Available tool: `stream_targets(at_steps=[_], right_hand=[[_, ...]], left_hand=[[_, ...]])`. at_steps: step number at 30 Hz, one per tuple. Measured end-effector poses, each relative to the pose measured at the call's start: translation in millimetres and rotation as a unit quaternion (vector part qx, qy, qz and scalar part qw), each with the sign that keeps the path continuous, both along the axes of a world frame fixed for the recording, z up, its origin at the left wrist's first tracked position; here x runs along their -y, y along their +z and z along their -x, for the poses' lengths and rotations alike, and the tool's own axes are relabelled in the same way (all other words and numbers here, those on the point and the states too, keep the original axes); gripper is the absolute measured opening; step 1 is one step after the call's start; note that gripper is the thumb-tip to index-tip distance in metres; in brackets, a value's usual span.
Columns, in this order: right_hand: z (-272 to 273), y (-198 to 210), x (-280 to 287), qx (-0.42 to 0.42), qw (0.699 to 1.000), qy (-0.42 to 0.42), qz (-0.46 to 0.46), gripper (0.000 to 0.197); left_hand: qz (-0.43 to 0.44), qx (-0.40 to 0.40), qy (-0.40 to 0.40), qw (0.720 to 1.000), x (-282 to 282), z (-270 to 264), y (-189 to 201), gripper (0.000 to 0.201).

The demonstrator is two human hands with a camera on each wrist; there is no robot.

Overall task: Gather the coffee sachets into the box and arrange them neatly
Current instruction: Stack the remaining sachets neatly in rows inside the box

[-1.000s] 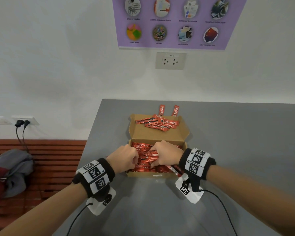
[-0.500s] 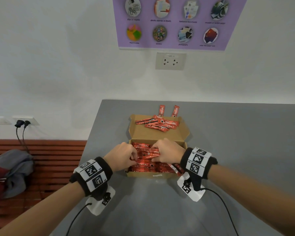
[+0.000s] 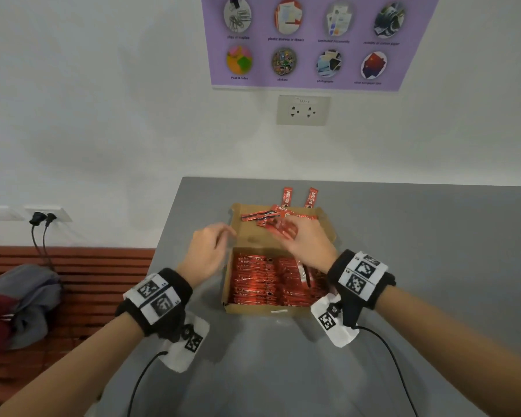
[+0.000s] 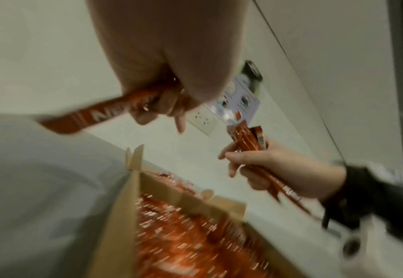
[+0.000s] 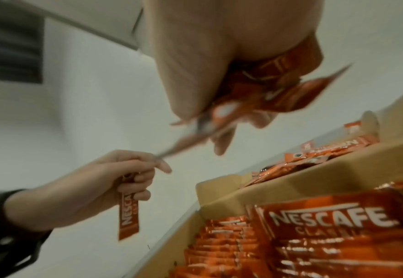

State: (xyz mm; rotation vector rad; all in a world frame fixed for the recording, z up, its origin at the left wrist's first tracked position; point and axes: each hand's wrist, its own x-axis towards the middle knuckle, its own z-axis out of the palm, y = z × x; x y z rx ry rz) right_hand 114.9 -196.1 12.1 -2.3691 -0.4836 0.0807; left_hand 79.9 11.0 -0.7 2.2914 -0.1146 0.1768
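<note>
Listing by view, head camera first: cardboard box (image 3: 254, 308) at frame centre on the grey tabletop (image 3: 418, 251), its tray filled with packed sachets (image 3: 253, 281) in tight rows; open lid (image 3: 325, 230) folded back behind, carrying a pile of loose sachets (image 3: 260, 217); two stray sachets (image 3: 287, 197) on the tabletop just past the lid's far edge. Left hand (image 3: 206, 254) hovers at the box's left wall, fingers curled. Right hand (image 3: 309, 243) is over the lid, fingers around a bundle of sachets (image 3: 285, 227), probably collected there for stacking into the tray. Purple poster (image 3: 313, 40) and wall socket (image 3: 303, 109) at upper centre; wooden bench (image 3: 88, 266) with a bundle of cloth at left. Left wrist view, blurred: left hand (image 4: 167, 75) at upper centre, grip closed on a single sachet (image 4: 93, 116) that points toward the left edge; right hand (image 4: 274, 175) at right, grip closed round its bundle (image 4: 247, 139), ends upward. Right wrist view: right hand (image 5: 219, 75) at top clutching the bundle (image 5: 266, 94); left hand (image 5: 105, 180) at lower left pinching the single sachet (image 5: 127, 214), which hangs downward; printed rows in the tray fill the lower right. One sachet to a hand likely allows aligning it before it joins the rows.
</note>
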Motion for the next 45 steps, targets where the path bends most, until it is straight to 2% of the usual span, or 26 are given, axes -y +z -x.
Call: stream_targets(at_steps=[2,4,6,8,10,13,17,19,21,23,27,29,33,36,39,40,41,43,44,45], right_hand=[[2.5,4.4,-4.0,-0.001,0.997,0.006,-0.075,0.029],[10.4,1.4,-14.8,-0.023,0.995,0.064,-0.073,0.039],[15.8,-6.1,-24.5,-0.035,0.991,0.088,-0.091,0.045],[16.6,-10.8,-26.9,-0.03,0.988,0.071,-0.131,0.046],[14.7,-9.8,-22.7,-0.012,0.99,0.041,-0.135,0.042],[11.6,-7.6,-10.7,0.047,0.997,0.022,-0.055,0.036],[11.4,-10.0,-2.3,0.077,0.996,0.04,0.004,0.032],[11.9,-10.5,-2.0,0.075,0.996,0.046,0.002,0.035],[10.8,-9.3,-0.3,0.069,0.996,0.051,-0.015,0.038],[9.4,-6.5,4.2,0.048,0.997,0.032,-0.043,0.043],[7.4,-5.9,13.3,0.035,0.993,-0.019,-0.107,0.031],[7.8,-4.5,13.0,0.017,0.993,-0.037,-0.108,0.035],[13.6,-0.8,4.0,-0.04,0.991,0.018,-0.13,0.035],[18.7,-2.4,-6.9,0.004,0.987,0.025,-0.158,0.028],[14.6,-5.9,-9.4,0.073,0.989,0.022,-0.129,0.027],[12.8,-6.6,-8.1,0.094,0.991,0.015,-0.096,0.027],[11.7,-6.9,-6.4,0.115,0.992,0.011,-0.056,0.026],[11.2,-7.7,-4.2,0.156,0.987,0.023,0.025,0.019],[12.3,-8.1,-4.5,0.168,0.984,0.037,0.052,0.018],[13.5,-8.9,-5.0,0.174,0.981,0.054,0.062,0.019]], left_hand=[[0.13,0.001,0.004,0.991,10.5,-1.7,6.4,0.027],[0.221,0.018,-0.009,0.975,28.3,-0.2,10.8,0.029],[0.251,0.06,-0.008,0.966,43.0,-0.9,8.9,0.03],[0.275,0.063,-0.004,0.959,52.2,-1.5,5.2,0.03],[0.253,0.054,0.004,0.966,52.8,-1.0,0.7,0.028],[0.202,-0.004,-0.002,0.979,41.1,-1.0,-4.7,0.02],[0.252,-0.167,-0.065,0.951,26.3,-1.2,-5.1,0.021],[0.261,-0.188,-0.076,0.944,22.3,-0.7,-5.5,0.013],[0.245,-0.178,-0.067,0.951,18.0,-0.6,-7.8,0.007],[0.235,-0.156,-0.049,0.958,12.2,0.0,-11.3,0.01],[0.255,-0.092,-0.01,0.962,5.6,3.6,-17.1,0.019],[0.262,-0.075,-0.001,0.962,7.9,5.0,-17.9,0.02],[0.291,-0.068,-0.001,0.954,21.0,5.4,-15.4,0.018],[0.265,-0.048,-0.024,0.963,30.3,6.2,-13.6,0.018],[0.195,-0.015,0.006,0.981,33.0,4.5,-13.3,0.02],[0.221,-0.024,0.017,0.975,32.0,3.6,-11.4,0.023],[0.287,-0.052,0.016,0.956,31.4,3.1,-8.2,0.024],[0.419,-0.137,-0.016,0.897,31.4,2.6,-0.7,0.023],[0.442,-0.166,-0.032,0.881,31.8,2.5,1.6,0.023],[0.433,-0.179,-0.039,0.883,32.1,2.4,1.0,0.022]])
